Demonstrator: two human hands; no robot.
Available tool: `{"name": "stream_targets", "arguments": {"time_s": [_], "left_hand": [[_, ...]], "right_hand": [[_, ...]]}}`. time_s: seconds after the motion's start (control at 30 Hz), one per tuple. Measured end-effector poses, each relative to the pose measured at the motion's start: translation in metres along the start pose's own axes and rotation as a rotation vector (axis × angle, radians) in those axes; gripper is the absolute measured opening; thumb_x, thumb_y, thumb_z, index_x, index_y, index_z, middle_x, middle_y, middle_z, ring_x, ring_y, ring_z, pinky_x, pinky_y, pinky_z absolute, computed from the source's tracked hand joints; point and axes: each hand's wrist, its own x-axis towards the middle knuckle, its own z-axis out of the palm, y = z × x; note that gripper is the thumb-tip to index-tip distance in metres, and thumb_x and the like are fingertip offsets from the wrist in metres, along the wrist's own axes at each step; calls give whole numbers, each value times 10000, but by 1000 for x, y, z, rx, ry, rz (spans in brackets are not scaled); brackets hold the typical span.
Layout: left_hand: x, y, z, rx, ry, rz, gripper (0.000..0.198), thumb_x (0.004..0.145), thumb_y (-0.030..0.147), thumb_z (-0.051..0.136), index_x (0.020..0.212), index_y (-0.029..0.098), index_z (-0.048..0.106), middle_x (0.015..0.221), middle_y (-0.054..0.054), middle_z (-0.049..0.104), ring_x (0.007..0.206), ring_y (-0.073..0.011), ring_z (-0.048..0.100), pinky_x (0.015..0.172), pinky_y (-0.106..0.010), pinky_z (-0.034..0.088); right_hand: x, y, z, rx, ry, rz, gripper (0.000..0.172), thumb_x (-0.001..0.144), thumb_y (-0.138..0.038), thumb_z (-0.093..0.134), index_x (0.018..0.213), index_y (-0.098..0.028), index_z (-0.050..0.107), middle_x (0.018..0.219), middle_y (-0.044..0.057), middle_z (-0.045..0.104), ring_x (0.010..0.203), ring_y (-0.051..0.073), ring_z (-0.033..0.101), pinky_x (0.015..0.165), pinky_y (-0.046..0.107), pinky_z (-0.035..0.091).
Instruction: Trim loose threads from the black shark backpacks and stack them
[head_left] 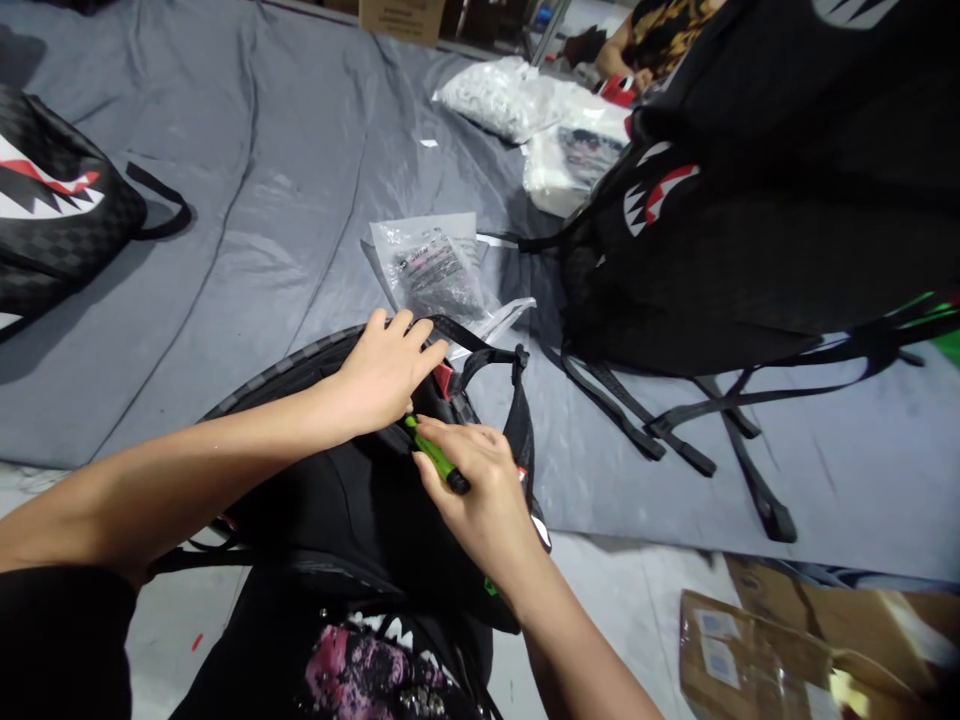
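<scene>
A black backpack [352, 500] lies in front of me on a grey sheet [247, 200]. My left hand [386, 370] rests on its top edge, fingers curled over the fabric near a red tag and the carry handle [480, 355]. My right hand [480, 490] is closed on a green and black tool [439, 462], whose tip points at the bag's top seam just below my left hand.
A pile of black backpacks with shark-mouth prints [750, 210] lies at right, straps [712, 420] trailing over the sheet. Another such bag [52, 210] is at far left. Clear plastic packets [435, 265], white bags [517, 100], a cardboard box [810, 650] and another person's arm [622, 55] are around.
</scene>
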Motion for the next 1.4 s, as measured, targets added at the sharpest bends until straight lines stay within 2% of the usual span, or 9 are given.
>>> {"name": "stream_targets", "arguments": {"time_s": [0.27, 0.33, 0.67, 0.8, 0.9, 1.0, 1.13, 1.27, 1.4], "left_hand": [[0, 0, -1, -5, -9, 4, 680, 759, 361, 738, 1359, 180, 474, 1415, -156, 472, 1216, -332, 439, 932, -435, 329], [0, 0, -1, -7, -5, 2, 679, 757, 366, 739, 1357, 185, 477, 1414, -153, 473, 1217, -332, 436, 935, -434, 327], [1, 0, 0, -18, -15, 5, 682, 765, 370, 725, 1364, 174, 466, 1414, -158, 472, 1215, -327, 437, 926, -423, 348], [1, 0, -3, -14, -53, -6, 698, 758, 396, 733, 1365, 178, 466, 1430, -155, 457, 1227, -327, 431, 954, -431, 359], [3, -8, -14, -30, -139, 7, 822, 747, 424, 744, 1443, 195, 373, 1498, -161, 376, 1276, -331, 402, 966, -427, 387], [6, -21, -33, -76, -322, -13, 986, 710, 419, 775, 1516, 238, 238, 1567, -159, 253, 1313, -333, 383, 957, -394, 424], [3, -24, -61, -76, -513, -94, 1149, 676, 359, 799, 1548, 325, 52, 1591, -135, 192, 1279, -334, 443, 956, -378, 450], [-20, -10, -76, 40, -579, -185, 1356, 600, 306, 858, 1526, 344, -132, 1607, -173, 91, 1277, -373, 441, 949, -404, 468], [-54, -4, -77, 107, -531, -271, 1376, 622, 296, 858, 1505, 350, -195, 1598, -183, 102, 1234, -362, 477, 910, -396, 495]], "right_hand": [[0, 1, -5, -8, -59, 5, 234, 874, -148, 603, 1089, -215, 665, 1128, 46, 716, 938, 206, 679, 872, 411, 446], [1, 2, -7, -40, -86, 20, 227, 867, -146, 613, 1076, -215, 670, 1080, 38, 731, 879, 208, 685, 845, 412, 447], [3, -1, -7, -83, -71, -10, 232, 857, -130, 644, 1078, -198, 670, 1104, 40, 725, 915, 205, 680, 848, 390, 439], [2, -2, -10, -129, -99, 32, 226, 849, -138, 650, 1063, -201, 689, 979, 31, 749, 807, 220, 692, 783, 399, 475], [-2, 1, -7, -2, -59, 21, 239, 872, -169, 625, 1100, -199, 688, 1069, 47, 733, 918, 229, 699, 830, 386, 522], [-5, 3, 5, 226, 21, 46, 254, 904, -204, 593, 1143, -182, 675, 1184, 58, 693, 1058, 204, 670, 931, 320, 531], [-8, -3, 17, 368, 84, 97, 241, 901, -246, 605, 1119, -184, 687, 1140, 42, 711, 1030, 195, 680, 919, 296, 537], [-17, -19, 13, 432, -33, 25, 222, 892, -220, 602, 1087, -191, 704, 1093, 28, 728, 963, 188, 700, 854, 286, 550], [-23, -30, 12, 488, -144, -102, 259, 889, -182, 592, 1126, -179, 696, 1157, 37, 706, 1038, 194, 681, 912, 286, 534]]}}
